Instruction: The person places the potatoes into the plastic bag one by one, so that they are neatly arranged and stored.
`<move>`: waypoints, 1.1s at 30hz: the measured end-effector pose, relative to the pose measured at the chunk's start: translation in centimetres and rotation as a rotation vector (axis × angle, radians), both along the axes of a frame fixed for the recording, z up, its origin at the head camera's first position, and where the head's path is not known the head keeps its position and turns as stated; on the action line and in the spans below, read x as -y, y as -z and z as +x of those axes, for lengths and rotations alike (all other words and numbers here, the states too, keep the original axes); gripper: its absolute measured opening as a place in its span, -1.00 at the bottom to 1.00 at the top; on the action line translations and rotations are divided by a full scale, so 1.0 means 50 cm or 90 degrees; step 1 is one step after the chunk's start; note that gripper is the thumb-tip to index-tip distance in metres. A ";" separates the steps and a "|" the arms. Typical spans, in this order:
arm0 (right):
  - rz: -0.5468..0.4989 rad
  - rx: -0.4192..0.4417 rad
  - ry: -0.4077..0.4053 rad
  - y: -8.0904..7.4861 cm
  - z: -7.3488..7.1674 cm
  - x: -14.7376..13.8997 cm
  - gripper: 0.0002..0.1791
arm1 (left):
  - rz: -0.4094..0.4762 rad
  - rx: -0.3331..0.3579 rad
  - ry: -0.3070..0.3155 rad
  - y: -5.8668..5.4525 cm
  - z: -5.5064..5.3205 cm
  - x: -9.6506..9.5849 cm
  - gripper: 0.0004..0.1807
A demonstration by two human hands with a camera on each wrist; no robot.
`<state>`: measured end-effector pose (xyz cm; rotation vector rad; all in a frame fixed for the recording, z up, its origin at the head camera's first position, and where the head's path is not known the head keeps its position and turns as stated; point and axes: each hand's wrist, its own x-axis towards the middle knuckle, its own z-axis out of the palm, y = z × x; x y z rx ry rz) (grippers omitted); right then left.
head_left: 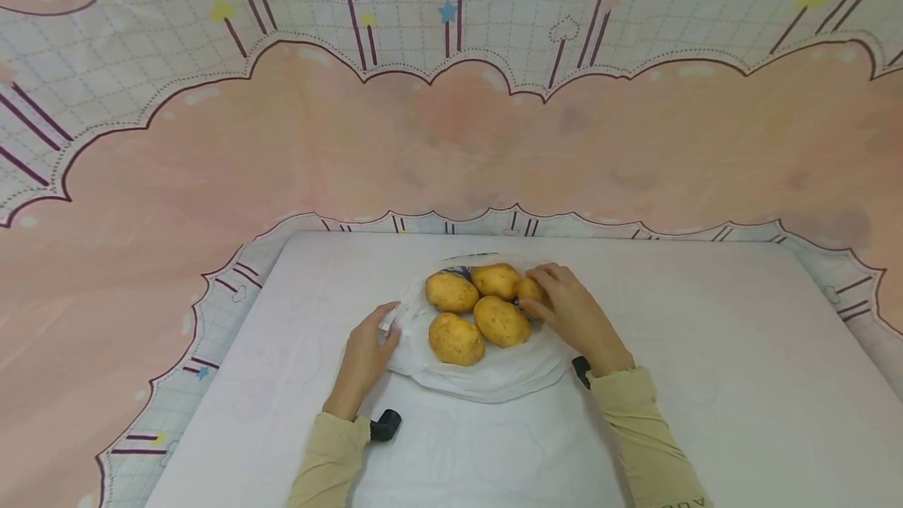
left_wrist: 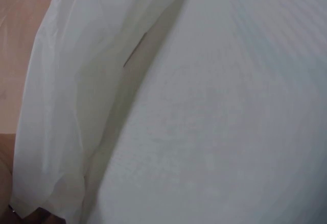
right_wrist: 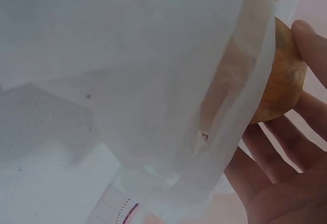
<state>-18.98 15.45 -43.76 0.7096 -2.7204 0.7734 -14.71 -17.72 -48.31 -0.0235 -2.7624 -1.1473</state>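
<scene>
Sleeves frame my view; my left hand (head_left: 367,351) pinches the plastic bag (head_left: 487,375) edge while my right hand (head_left: 574,316) cups a potato (head_left: 529,290). Best hold the rim taut at mid-table.

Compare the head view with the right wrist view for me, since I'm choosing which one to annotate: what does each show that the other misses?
Only the head view shows the left hand gripping the bag's edge, all five potatoes, the white table and the pink backdrop. Only the right wrist view shows the fingers up close, curled round the potato from beneath. Both show the right hand, that potato and the white plastic bag.
</scene>
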 end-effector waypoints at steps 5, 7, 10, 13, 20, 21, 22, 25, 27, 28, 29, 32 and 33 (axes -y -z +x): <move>0.034 0.005 -0.001 0.002 0.001 0.008 -0.48 | -0.002 0.003 -0.001 0.000 -0.001 0.000 -0.52; 0.039 0.005 0.001 0.002 0.002 0.012 -0.48 | -0.002 0.007 0.001 -0.001 -0.001 -0.001 -0.52; 0.039 0.017 0.002 0.001 0.003 0.018 -0.47 | -0.003 0.006 0.003 -0.001 -0.001 0.000 -0.52; 0.044 0.032 -0.001 0.002 0.003 0.025 -0.47 | -0.004 0.000 0.003 -0.002 0.000 0.000 -0.52; 0.052 0.041 -0.002 0.005 0.002 0.033 -0.48 | -0.007 0.007 0.003 -0.005 0.001 0.001 -0.52; 0.051 0.040 -0.002 0.005 0.002 0.033 -0.47 | -0.007 0.011 0.001 -0.006 0.001 0.001 -0.52; 0.051 0.039 -0.002 0.006 0.003 0.033 -0.47 | -0.007 0.012 0.001 -0.006 0.001 0.001 -0.51; 0.056 0.030 -0.004 0.007 0.003 0.033 -0.45 | -0.007 0.013 0.002 -0.006 0.000 0.000 -0.51; 0.058 0.022 -0.007 0.009 0.003 0.032 -0.44 | -0.008 0.012 0.002 -0.005 0.001 0.000 -0.51; 0.059 0.017 -0.008 0.010 0.003 0.032 -0.43 | -0.008 0.010 0.001 -0.005 0.001 0.000 -0.51; 0.059 0.011 -0.009 0.011 0.004 0.031 -0.43 | -0.007 0.008 0.001 -0.004 0.001 0.000 -0.51; 0.051 -0.001 -0.007 0.013 0.005 0.030 -0.43 | -0.004 -0.002 0.003 -0.004 0.002 0.001 -0.52; 0.048 -0.006 -0.005 0.013 0.006 0.030 -0.43 | -0.001 -0.007 0.003 -0.004 0.002 0.001 -0.52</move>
